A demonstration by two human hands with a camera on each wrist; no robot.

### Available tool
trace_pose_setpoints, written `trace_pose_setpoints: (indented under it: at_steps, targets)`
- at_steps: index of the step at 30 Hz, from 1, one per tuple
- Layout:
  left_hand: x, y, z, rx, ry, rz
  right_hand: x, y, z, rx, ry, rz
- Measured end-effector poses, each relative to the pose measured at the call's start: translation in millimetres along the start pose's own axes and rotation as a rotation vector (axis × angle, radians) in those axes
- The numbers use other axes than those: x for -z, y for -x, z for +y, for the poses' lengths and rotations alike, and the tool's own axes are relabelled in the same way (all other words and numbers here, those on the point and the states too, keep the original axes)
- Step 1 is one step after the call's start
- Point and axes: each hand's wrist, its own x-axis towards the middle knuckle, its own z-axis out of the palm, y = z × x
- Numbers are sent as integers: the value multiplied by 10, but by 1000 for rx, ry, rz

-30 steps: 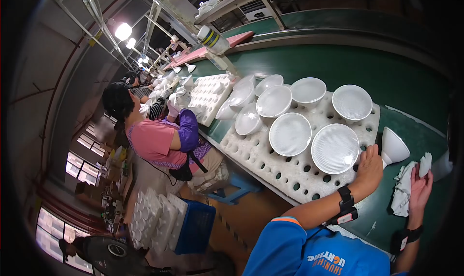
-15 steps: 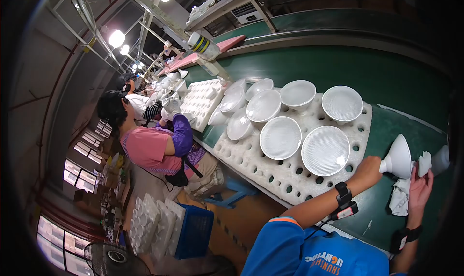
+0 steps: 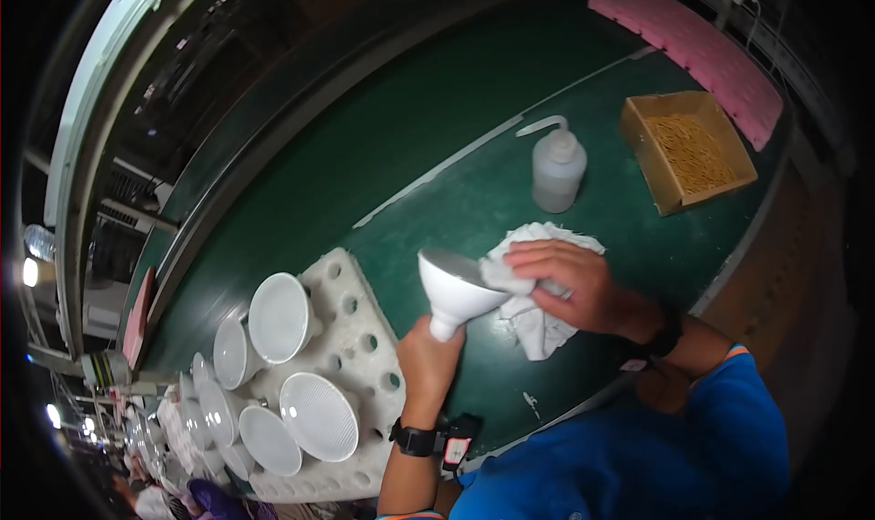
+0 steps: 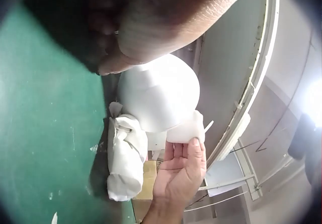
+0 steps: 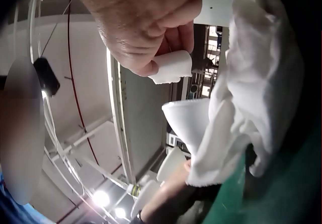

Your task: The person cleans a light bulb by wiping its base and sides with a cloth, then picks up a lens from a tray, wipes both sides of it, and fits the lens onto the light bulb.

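Lamp cup, white and funnel-shaped with a narrow neck, tilted over the green table, about mid head view. Left hand at its 7 o'clock, fingers wrapped round the neck. Right hand at 3 o'clock, thumb and fingers pinching a small white soft pad by the cup's rim; contact unclear. Crumpled white cloth on table at 4 o'clock from cup, partly under right hand. Translucent plastic squeeze bottle with bent spout upright, between 1 and 2 o'clock. Open brown cardboard box at 2 o'clock, thin yellowish pieces inside. White foam tray with round holes at 8 o'clock, bearing more white cups, wide ends up. Pink slab beyond box, between 1 and 2 o'clock.
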Motion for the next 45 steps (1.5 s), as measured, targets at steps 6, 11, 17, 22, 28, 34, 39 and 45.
trace_pose_setpoints:
  at_steps: [6,11,17,22,28,34,39,45]
  targets:
    - [2,-48,-8,-33,-1,-25,-147,54,65,141,-21,-101]
    - [-57,-38,-9,-89,-112,-20,-93,161,31,200,-6,-128]
    - [-170,-41,-70,-233,-204,61,-307,-276,281,32,-74,-94]
    - [-169,-26,-84,-247,-257,55,-332,-42,355,-35,-123,-7]
    - [-217,-43,-149,-306,-228,68,-304,-225,56,184,-51,52]
    - [-203,-32,-101,-269,-228,88,-379,-156,447,-310,-146,-110]
    - [-169,-16,-129,-264,-22,95,-230,46,78,100,-103,9]
    - [367,610,-188,-242,120,240,-191,-220,-600,515,-150,-136]
